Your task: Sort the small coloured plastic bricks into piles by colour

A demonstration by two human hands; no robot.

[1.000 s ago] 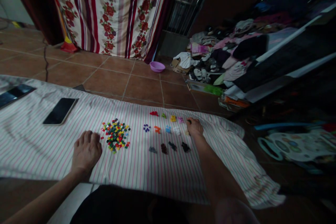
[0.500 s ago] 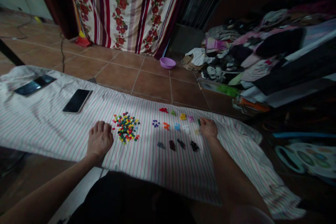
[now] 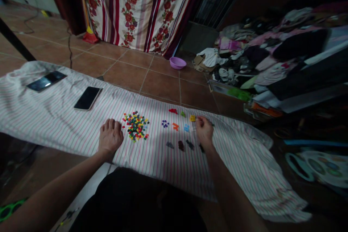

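My left hand point(image 3: 111, 136) lies flat on the striped cloth point(image 3: 152, 163), fingers stretched out. Just to its right is a mixed pile of small coloured cubes point(image 3: 136, 127). My right hand point(image 3: 204, 130) hovers over the sorted groups with its fingers curled together; whatever is between them, if anything, is hidden. Around it are yellow pieces point(image 3: 192, 118), light blue pieces point(image 3: 186, 127) and dark grey pieces point(image 3: 189, 145). Farther left sit red pieces point(image 3: 173, 111), lime green pieces point(image 3: 183, 114), orange pieces point(image 3: 175, 127), purple pieces point(image 3: 165, 123), grey pieces point(image 3: 170, 145) and brown pieces point(image 3: 181, 145). The hand partly covers other groups.
Two dark-screened devices, a phone point(image 3: 88, 98) and a larger flat one point(image 3: 46, 81), lie on the cloth at the left. Beyond the table, a purple basin point(image 3: 177, 63) stands on the tiled floor. Heaped clothes point(image 3: 244, 50) fill the right side.
My right hand has moved left, from beside the dark green pieces to over the groups near the yellow ones. My left hand still rests beside the pile. The camera view has shifted slightly.
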